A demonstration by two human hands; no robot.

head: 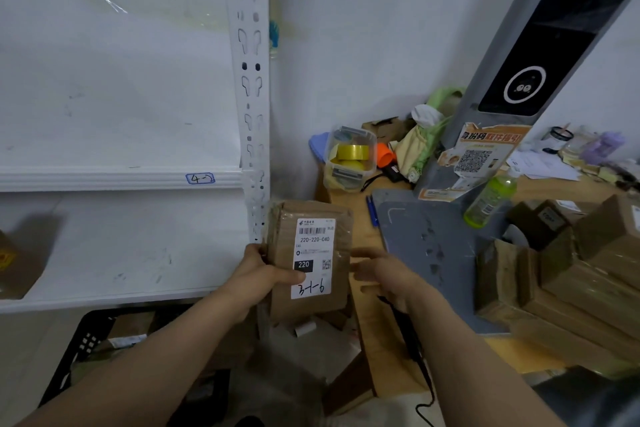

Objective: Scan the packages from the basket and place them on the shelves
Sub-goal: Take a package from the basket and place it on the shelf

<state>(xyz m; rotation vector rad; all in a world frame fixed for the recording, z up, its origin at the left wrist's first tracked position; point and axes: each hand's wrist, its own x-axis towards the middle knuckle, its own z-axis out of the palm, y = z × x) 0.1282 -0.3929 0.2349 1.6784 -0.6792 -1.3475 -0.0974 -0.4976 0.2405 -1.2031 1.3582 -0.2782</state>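
The left hand (pixel 263 274) is gripping the package (pixel 287 218), a flat cardboard parcel held in the air in the middle of the scene. Its fingers are wrapping the near left edge and its thumb is pressing across the white label (pixel 313 246). The parcel's long axis is running from near to far, with the label facing up and a handwritten code sitting at its near end. The right hand (pixel 388 274) is hovering just right of the parcel with its fingers straight and holding nothing. It is blurred, so I cannot tell whether its fingertips are touching the right edge. A black corded device (pixel 405 326) is lying under that wrist. The shelves are standing to the left, past the white slotted post (pixel 249 80). The lower shelf (pixel 121 253) is sitting just left of the parcel, and the upper shelf (pixel 121 178) is lying farther off. The black basket (pixel 79 340) is resting near and low on the left. The grey scanner stand (pixel 426 236) is lying to the right. Since the gripping left hand is the one nearer the shelves, a leftward carry looks likely to fall to it.
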